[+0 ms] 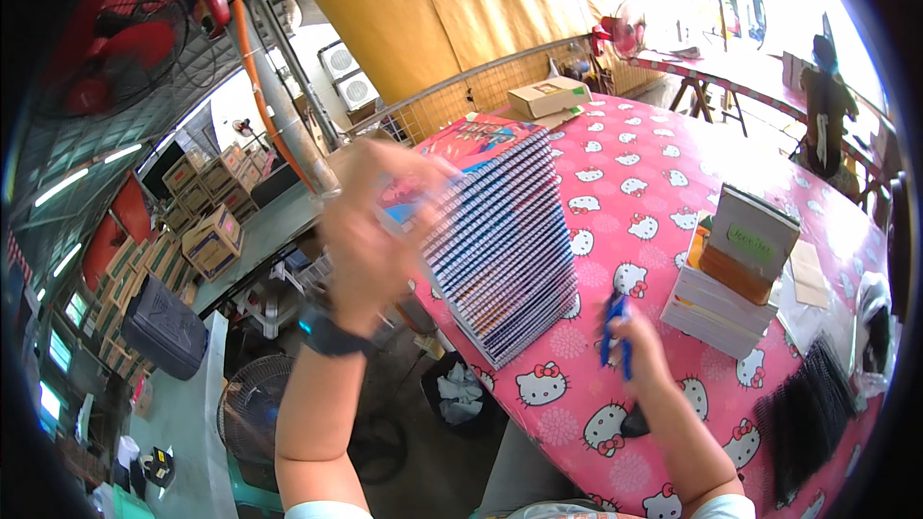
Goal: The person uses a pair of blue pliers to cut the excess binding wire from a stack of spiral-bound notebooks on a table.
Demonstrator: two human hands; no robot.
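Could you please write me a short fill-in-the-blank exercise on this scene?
1. The tool in the right hand is coloured ____.
2. The watch is worn on the ____ wrist.
3. The tablecloth's background is ____.
4. In the picture, the tool is to the ____ of the spiral-bound books.

Missing words: blue; left; pink; right.

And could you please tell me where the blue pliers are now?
In the head view, right of centre, the blue pliers are in the right hand, right of the spiral-bound stack.
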